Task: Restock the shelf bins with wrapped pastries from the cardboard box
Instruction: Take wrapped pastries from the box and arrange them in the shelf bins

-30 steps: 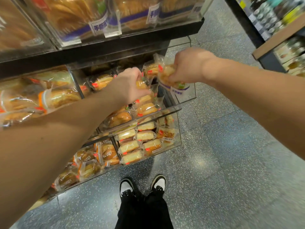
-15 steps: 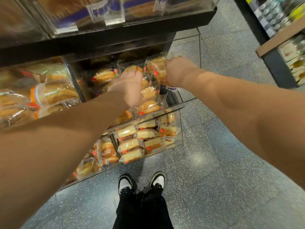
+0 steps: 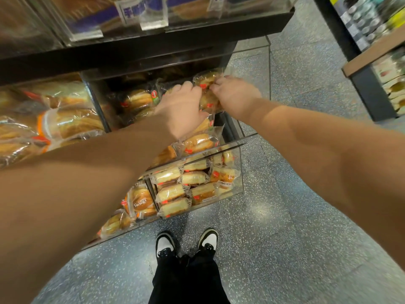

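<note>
— Both hands are in the clear acrylic middle shelf bin (image 3: pixel 219 148), at about twelve o'clock from the black-and-white shoes (image 3: pixel 186 242). Which step is this, would you say?

— Placing, I judge. The left hand (image 3: pixel 182 108) rests over the heap of clear-wrapped golden round pastries (image 3: pixel 198 142), knuckles up; its fingers are hidden on the far side, so I cannot tell whether its grip is clamped on a packet or merely pressing.

— And the right hand (image 3: pixel 234 95)?

— Its fingertips curl together and pinch the wrapper of the top wrapped pastry with the red label (image 3: pixel 206 81), at one o'clock in the bin, against the back corner. That grip looks closed on the plastic.

— Where is the brown cardboard box?

— Not in view; only speckled grey floor (image 3: pixel 285 216) shows below.

— The clear lower bin of pale sandwich cakes (image 3: pixel 238 185)?

— Already full-looking, at six o'clock from the hands and well apart from them.

— So the next move?

— Probably letting go, once the packet sits level behind the front wall, then drawing both hands out without dragging neighbouring wrappers over the lip. The heap is high, so a gentle release matters.
</note>
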Demonstrator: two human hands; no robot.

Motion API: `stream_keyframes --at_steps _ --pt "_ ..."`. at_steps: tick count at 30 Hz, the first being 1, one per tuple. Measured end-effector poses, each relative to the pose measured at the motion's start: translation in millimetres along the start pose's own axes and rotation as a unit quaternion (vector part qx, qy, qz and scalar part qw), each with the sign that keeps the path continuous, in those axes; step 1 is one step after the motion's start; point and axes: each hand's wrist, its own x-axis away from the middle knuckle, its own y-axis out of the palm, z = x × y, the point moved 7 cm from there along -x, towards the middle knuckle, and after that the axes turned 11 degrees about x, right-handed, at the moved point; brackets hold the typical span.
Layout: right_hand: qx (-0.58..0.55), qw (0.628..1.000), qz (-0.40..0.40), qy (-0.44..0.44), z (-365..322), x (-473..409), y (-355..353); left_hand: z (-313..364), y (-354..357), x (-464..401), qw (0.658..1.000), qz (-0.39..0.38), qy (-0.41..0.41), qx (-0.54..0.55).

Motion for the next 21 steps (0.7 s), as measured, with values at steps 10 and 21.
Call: stream_keyframes --at_steps 10,21 --pt "-0.056 0.981 -0.183 0.039 -10 37 7 2 7 -32 0.997 0.015 -0.054 -0.056" --pt "-0.543 0.764 -0.173 0.303 7 41 32 3 6 -28 0.998 0.023 -0.025 -0.044"
